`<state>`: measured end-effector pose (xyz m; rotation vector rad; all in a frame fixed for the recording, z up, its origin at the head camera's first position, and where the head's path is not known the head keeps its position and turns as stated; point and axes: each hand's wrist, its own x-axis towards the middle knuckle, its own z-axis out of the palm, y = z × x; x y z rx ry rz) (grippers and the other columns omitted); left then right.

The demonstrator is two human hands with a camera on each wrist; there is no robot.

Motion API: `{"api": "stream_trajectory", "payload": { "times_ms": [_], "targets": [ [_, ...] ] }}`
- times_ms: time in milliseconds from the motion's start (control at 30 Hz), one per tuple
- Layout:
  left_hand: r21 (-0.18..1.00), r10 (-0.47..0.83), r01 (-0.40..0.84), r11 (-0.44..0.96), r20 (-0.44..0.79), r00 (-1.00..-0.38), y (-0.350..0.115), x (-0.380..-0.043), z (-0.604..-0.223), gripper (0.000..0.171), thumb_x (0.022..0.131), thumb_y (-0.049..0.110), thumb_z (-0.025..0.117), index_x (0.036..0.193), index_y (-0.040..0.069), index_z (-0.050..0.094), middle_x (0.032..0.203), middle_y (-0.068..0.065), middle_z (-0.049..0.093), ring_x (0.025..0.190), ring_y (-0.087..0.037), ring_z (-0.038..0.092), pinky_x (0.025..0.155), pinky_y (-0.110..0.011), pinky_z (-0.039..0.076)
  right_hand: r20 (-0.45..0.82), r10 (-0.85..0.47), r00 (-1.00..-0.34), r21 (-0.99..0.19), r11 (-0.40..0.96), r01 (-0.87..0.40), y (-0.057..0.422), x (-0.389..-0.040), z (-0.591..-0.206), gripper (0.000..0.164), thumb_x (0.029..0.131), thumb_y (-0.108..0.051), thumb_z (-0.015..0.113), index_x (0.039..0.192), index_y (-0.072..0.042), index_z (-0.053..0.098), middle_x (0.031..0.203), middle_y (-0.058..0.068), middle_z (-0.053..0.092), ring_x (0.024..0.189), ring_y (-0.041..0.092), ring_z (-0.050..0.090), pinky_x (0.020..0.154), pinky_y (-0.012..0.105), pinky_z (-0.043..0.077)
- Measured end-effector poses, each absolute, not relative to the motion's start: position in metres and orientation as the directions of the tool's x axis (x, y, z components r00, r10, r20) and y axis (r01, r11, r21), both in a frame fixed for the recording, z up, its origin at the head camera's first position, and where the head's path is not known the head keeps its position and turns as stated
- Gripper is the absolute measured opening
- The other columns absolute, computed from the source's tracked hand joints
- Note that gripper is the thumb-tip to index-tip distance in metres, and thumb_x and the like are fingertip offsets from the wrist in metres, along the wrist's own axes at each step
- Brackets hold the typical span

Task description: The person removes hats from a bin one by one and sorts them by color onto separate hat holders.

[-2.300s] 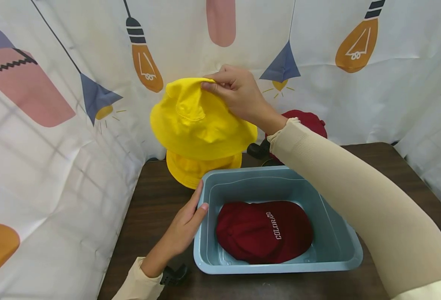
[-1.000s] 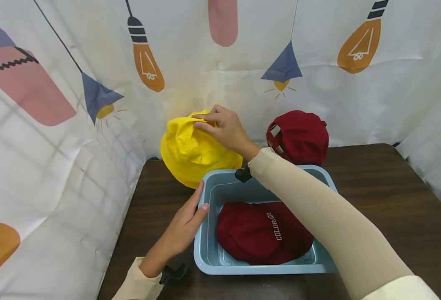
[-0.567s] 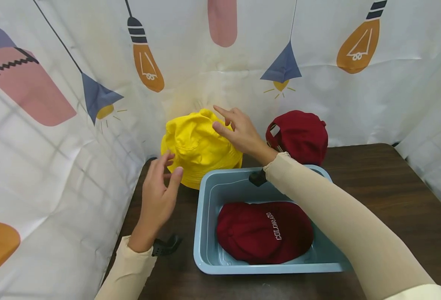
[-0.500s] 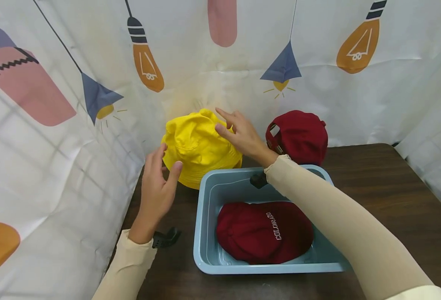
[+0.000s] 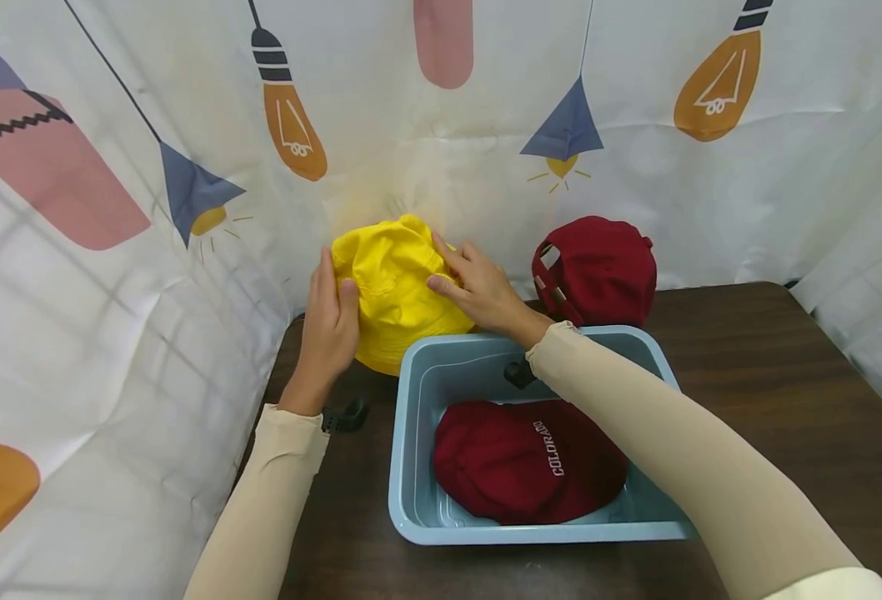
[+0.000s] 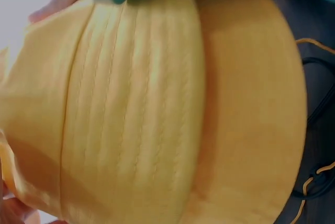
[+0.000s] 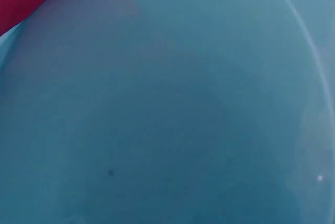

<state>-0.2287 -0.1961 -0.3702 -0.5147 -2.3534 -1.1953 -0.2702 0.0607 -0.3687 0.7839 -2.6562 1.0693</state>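
Note:
Two yellow bucket hats [image 5: 399,292] sit stacked behind the blue bin, against the backdrop. In the left wrist view, the stitched brim of the upper yellow hat [image 6: 136,98] overlaps a second brim [image 6: 251,103]. My left hand [image 5: 328,325] lies along the left side of the hats, fingers straight and pointing up. Opposite it, my right hand [image 5: 486,287] rests at their right side with extended fingers and thumb. A dark red baseball cap lettered COLORADO [image 5: 527,462] lies inside the blue bin [image 5: 403,467].
Another dark red cap [image 5: 598,271] stands behind the bin to the right, its strap opening facing left. Dark wood table [image 5: 764,367] shows around the bin. A printed white cloth [image 5: 441,158] closes off the back and sides. Thin cords [image 6: 314,182] appear beside the hats.
The right hand has lowered the upper yellow hat onto the other and let go of it. My left hand has left the bin's rim and moved up to the hats' left side.

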Motion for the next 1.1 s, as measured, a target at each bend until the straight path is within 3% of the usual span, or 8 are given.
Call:
{"api": "stream_trajectory", "payload": {
  "times_ms": [67, 167, 300, 567, 700, 867, 967, 1100],
  "targets": [
    [0.668, 0.131, 0.508, 0.544, 0.531, -0.837, -0.198, -0.234, -0.370, 0.069, 0.111, 0.044, 0.029, 0.164, 0.007, 0.005, 0.169, -0.021, 0.016, 0.157, -0.027, 0.018, 0.129, -0.050, 0.016, 0.333, -0.417, -0.845, -0.566, 0.628, -0.534, 0.060, -0.269, -0.368, 0.071, 0.103, -0.049, 0.051, 0.163, -0.023, 0.024, 0.100, 0.006, 0.043, 0.080, 0.021, 0.042, 0.070, 0.034, 0.028],
    [0.666, 0.138, 0.504, 0.550, 0.522, -0.842, -0.200, -0.241, -0.367, 0.062, 0.112, 0.036, 0.031, 0.164, 0.005, 0.014, 0.163, -0.023, 0.030, 0.151, -0.032, 0.031, 0.125, -0.052, 0.024, 0.313, -0.433, -0.845, -0.523, 0.664, -0.535, 0.059, -0.269, -0.368, 0.069, 0.104, -0.049, 0.049, 0.163, -0.022, 0.024, 0.103, 0.005, 0.045, 0.081, 0.021, 0.046, 0.073, 0.037, 0.027],
    [0.634, 0.118, 0.470, 0.615, 0.515, -0.849, -0.202, -0.244, -0.366, 0.050, 0.112, 0.028, 0.037, 0.153, -0.001, 0.039, 0.141, -0.026, 0.051, 0.129, -0.041, 0.049, 0.114, -0.055, 0.037, 0.278, -0.450, -0.849, -0.461, 0.713, -0.528, 0.058, -0.268, -0.368, 0.065, 0.106, -0.049, 0.046, 0.162, -0.020, 0.030, 0.109, 0.006, 0.047, 0.087, 0.023, 0.051, 0.077, 0.041, 0.031],
    [0.517, 0.115, 0.461, 0.721, 0.567, -0.816, -0.205, -0.246, -0.368, 0.040, 0.111, 0.022, 0.041, 0.135, -0.003, 0.061, 0.137, -0.020, 0.063, 0.127, -0.038, 0.059, 0.110, -0.054, 0.045, 0.167, -0.475, -0.864, -0.356, 0.788, -0.503, 0.058, -0.269, -0.365, 0.062, 0.107, -0.056, 0.037, 0.158, -0.020, 0.039, 0.113, 0.002, 0.044, 0.097, 0.019, 0.051, 0.084, 0.047, 0.031],
    [0.487, 0.137, 0.479, 0.730, 0.583, -0.801, -0.208, -0.245, -0.370, 0.038, 0.111, 0.021, 0.042, 0.130, -0.004, 0.064, 0.135, -0.018, 0.065, 0.124, -0.038, 0.062, 0.106, -0.055, 0.048, 0.134, -0.494, -0.859, -0.236, 0.826, -0.512, 0.063, -0.268, -0.359, 0.055, 0.107, -0.057, 0.035, 0.139, -0.019, 0.058, 0.110, -0.001, 0.046, 0.092, 0.019, 0.050, 0.081, 0.047, 0.032],
    [0.442, 0.179, 0.488, 0.753, 0.576, -0.798, -0.212, -0.243, -0.377, 0.038, 0.110, 0.019, 0.044, 0.138, -0.002, 0.061, 0.140, -0.019, 0.063, 0.127, -0.040, 0.060, 0.108, -0.056, 0.047, 0.085, -0.506, -0.858, -0.168, 0.842, -0.513, 0.067, -0.267, -0.357, 0.051, 0.107, -0.056, 0.037, 0.117, -0.015, 0.066, 0.108, 0.001, 0.052, 0.084, 0.022, 0.052, 0.076, 0.045, 0.033],
    [0.417, 0.210, 0.485, 0.769, 0.552, -0.807, -0.215, -0.242, -0.384, 0.040, 0.110, 0.018, 0.045, 0.143, -0.002, 0.056, 0.146, -0.019, 0.058, 0.133, -0.040, 0.056, 0.112, -0.056, 0.045, 0.058, -0.499, -0.865, -0.184, 0.846, -0.500, 0.068, -0.267, -0.358, 0.051, 0.107, -0.056, 0.037, 0.112, -0.015, 0.067, 0.106, 0.001, 0.053, 0.083, 0.024, 0.052, 0.077, 0.046, 0.033],
    [0.398, 0.233, 0.500, 0.769, 0.554, -0.799, -0.219, -0.242, -0.392, 0.041, 0.110, 0.017, 0.045, 0.145, 0.000, 0.054, 0.148, -0.017, 0.057, 0.135, -0.038, 0.055, 0.112, -0.054, 0.045, 0.046, -0.488, -0.872, -0.191, 0.852, -0.487, 0.069, -0.267, -0.360, 0.050, 0.107, -0.056, 0.037, 0.117, -0.016, 0.065, 0.104, 0.001, 0.051, 0.084, 0.022, 0.051, 0.078, 0.046, 0.032]
  ]
}}
